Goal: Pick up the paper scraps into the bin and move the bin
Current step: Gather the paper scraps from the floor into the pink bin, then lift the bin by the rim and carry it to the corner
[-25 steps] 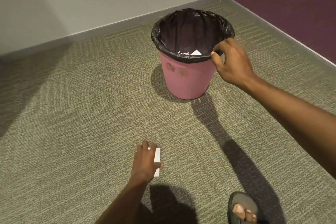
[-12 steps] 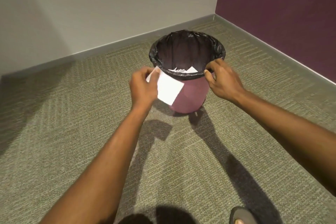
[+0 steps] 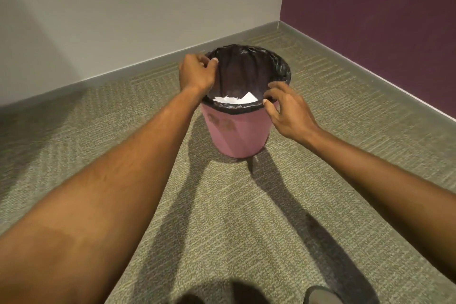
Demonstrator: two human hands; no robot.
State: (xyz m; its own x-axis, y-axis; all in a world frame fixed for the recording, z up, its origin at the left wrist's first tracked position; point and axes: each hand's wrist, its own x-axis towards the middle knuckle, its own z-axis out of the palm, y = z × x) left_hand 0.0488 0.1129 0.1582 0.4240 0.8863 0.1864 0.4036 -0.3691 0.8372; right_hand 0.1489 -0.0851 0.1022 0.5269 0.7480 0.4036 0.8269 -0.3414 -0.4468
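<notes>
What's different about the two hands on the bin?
The left hand is bunched up at the far left rim of the bin; the right hand spreads its fingers at the near right rim. The left hand reaches farther than the right hand. Both touch the edge of the black liner.

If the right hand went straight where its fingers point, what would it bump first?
The right hand points at the black plastic liner folded over the rim of the round pink plastic bin. It would meet that liner first, and it may already be touching.
</notes>
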